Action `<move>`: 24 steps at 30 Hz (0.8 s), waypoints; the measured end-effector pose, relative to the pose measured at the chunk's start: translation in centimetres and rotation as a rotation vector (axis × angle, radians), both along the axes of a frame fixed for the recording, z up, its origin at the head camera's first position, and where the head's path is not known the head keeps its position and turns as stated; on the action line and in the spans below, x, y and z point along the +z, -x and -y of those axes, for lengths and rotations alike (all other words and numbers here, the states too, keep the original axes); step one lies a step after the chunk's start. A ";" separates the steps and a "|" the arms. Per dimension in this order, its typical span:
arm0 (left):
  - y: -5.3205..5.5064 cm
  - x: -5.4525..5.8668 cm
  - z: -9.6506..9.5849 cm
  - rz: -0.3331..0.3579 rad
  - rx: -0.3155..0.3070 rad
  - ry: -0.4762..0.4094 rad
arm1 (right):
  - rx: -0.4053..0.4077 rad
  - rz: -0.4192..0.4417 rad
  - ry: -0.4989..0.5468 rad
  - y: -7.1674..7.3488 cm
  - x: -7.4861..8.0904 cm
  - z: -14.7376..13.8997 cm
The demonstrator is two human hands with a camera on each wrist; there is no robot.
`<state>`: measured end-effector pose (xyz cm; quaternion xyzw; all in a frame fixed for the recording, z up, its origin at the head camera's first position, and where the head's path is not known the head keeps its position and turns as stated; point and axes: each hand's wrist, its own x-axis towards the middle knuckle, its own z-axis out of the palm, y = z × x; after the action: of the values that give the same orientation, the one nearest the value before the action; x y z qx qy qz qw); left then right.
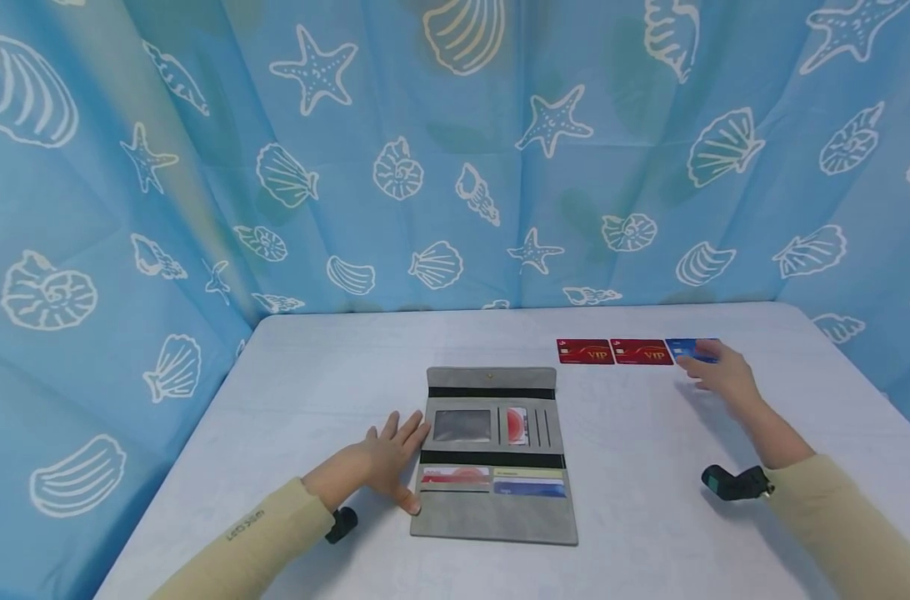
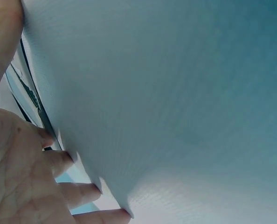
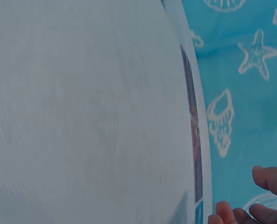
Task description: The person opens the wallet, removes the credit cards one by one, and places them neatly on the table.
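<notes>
A grey folding wallet [image 1: 492,523] lies spread out on the table, with several cards in its slots. My left hand [image 1: 383,460] rests at the wallet's left edge, fingers spread; its fingertips reach the table in the left wrist view. Far right, my right hand [image 1: 727,377] hovers over a blue card [image 1: 678,347], covering part of it. Thumb and fingers stand apart in the right wrist view. Two red VIP cards, one on the left [image 1: 586,352] and one in the middle [image 1: 642,352], lie in a row with the blue card.
A white-covered table [image 1: 335,367] carries everything. Behind it and to the sides hangs a blue curtain [image 1: 455,142] with shells and starfish. A dark wrist camera sits at each sleeve, the right one [image 1: 736,483] close over the tabletop.
</notes>
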<state>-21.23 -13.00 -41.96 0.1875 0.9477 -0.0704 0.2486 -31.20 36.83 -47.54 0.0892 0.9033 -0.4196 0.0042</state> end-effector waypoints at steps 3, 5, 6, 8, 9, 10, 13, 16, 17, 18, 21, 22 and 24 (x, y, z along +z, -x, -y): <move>0.0 0.0 0.0 0.001 0.001 -0.005 | 0.045 -0.016 0.037 -0.7 1.0 2.0; 0.0 0.0 0.0 0.004 0.003 -0.009 | 0.061 -0.011 0.054 -1.8 2.5 3.9; 0.0 -0.1 0.0 0.005 0.003 -0.010 | 0.057 -0.011 0.048 -2.2 2.8 4.7; 0.0 -0.1 0.0 0.009 0.002 -0.014 | 0.069 0.006 0.064 -3.2 4.0 6.4; 0.0 -0.2 0.0 0.009 0.001 -0.015 | 0.077 0.014 0.066 -3.7 4.5 7.3; 0.1 -0.2 0.0 0.010 -0.001 -0.017 | 0.084 0.009 0.069 -3.7 4.3 7.6; 0.1 -0.3 0.1 0.014 -0.002 -0.023 | 0.111 -0.011 0.064 -4.3 4.4 9.2; 0.2 -0.3 0.2 0.017 -0.001 -0.030 | 0.139 -0.043 0.040 -5.2 5.2 11.3; 0.2 -0.4 0.2 0.019 0.002 -0.031 | 0.140 -0.053 0.028 -5.5 5.4 12.1; 0.2 -0.4 0.2 0.019 0.004 -0.029 | 0.160 -0.060 0.021 -5.8 5.6 12.8; 0.2 -0.4 0.2 0.017 0.007 -0.028 | 0.193 -0.068 -0.001 -6.3 6.0 14.6; 0.2 -0.4 0.2 0.018 0.007 -0.026 | 0.206 -0.066 -0.008 -6.4 6.0 15.2; 0.3 -0.4 0.2 0.016 0.006 -0.024 | 0.254 -0.054 -0.016 -6.5 6.1 16.1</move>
<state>-21.48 -13.16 -42.34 0.1882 0.9470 -0.0567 0.2539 -24.71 20.75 -41.44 -0.0370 0.9106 -0.4105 0.0324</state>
